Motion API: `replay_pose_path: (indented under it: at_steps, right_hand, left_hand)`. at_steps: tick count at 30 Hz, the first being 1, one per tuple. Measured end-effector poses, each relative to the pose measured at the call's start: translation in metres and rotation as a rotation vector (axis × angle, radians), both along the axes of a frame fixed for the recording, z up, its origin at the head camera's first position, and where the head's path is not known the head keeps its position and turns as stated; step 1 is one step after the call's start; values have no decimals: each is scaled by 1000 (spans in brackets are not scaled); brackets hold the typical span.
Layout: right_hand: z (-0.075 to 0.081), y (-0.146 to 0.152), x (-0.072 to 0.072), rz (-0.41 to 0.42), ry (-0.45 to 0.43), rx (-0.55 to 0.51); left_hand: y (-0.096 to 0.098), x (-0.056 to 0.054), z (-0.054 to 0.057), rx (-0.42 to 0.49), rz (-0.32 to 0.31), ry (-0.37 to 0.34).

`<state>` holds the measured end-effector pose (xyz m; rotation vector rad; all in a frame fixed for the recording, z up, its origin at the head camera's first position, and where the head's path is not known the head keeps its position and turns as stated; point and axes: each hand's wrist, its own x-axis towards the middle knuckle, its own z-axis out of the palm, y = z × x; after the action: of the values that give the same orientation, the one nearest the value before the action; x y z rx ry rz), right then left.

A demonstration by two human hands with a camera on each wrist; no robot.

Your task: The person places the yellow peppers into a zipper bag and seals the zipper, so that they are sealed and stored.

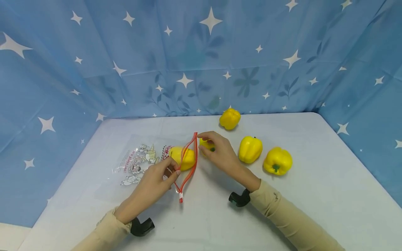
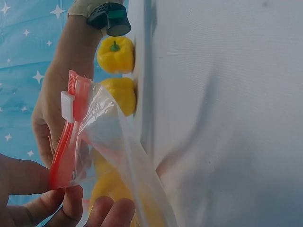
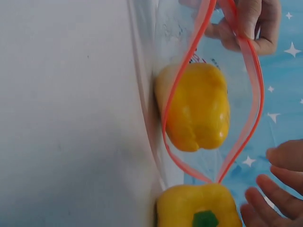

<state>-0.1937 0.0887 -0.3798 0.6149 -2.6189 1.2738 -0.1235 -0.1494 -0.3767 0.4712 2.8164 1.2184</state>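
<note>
A clear plastic zip bag [image 1: 117, 169] with printed cartoon animals lies on the table, its red-edged mouth spread apart. My left hand [image 1: 158, 177] pinches the near strip of the red zip [image 3: 255, 90] between thumb and fingers. Inside the bag, just behind the mouth, sits a yellow bell pepper [image 3: 199, 109]. Right outside the opening is a second bell pepper [image 3: 177, 208], partly hidden by my right hand [image 1: 220, 151] in the head view. The right hand's fingers [image 3: 279, 194] are loosely spread beside that pepper, holding nothing. A white slider [image 2: 67, 107] shows at the zip's near end.
To the right of my right hand stand two yellow bell peppers, one upright [image 1: 250, 150] and one with its green stem facing me [image 1: 277, 161]. Another pepper [image 1: 230, 119] is near the table's back edge. A blue star-patterned curtain [image 1: 201, 55] hangs behind the white table [image 1: 314, 209].
</note>
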Motion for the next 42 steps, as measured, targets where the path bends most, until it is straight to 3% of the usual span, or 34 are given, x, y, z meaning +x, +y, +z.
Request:
replay_pose_path:
  at_steps: [4, 9, 11, 19, 24, 29, 42]
  right_hand:
    - [-1, 5, -5, -48, 49, -2]
    - [-1, 12, -13, -50, 91, -26]
    - [-1, 15, -15, -42, 67, -10]
    - [0, 21, -20, -10, -179, 170]
    - [-2, 22, -21, 13, -264, 220]
    - [-8, 22, -23, 18, -287, 215]
    - [-17, 22, -25, 18, -250, 173]
  left_hand:
    - [0, 1, 0, -6, 3, -2]
    - [0, 0, 1, -8, -1, 5]
    - [0, 0, 1, -8, -2, 4]
    - [0, 1, 0, -6, -2, -6]
    - [-1, 0, -1, -3, -8, -3]
    - [-1, 0, -1, -9, -8, -7]
    - [0, -1, -3, -4, -8, -9]
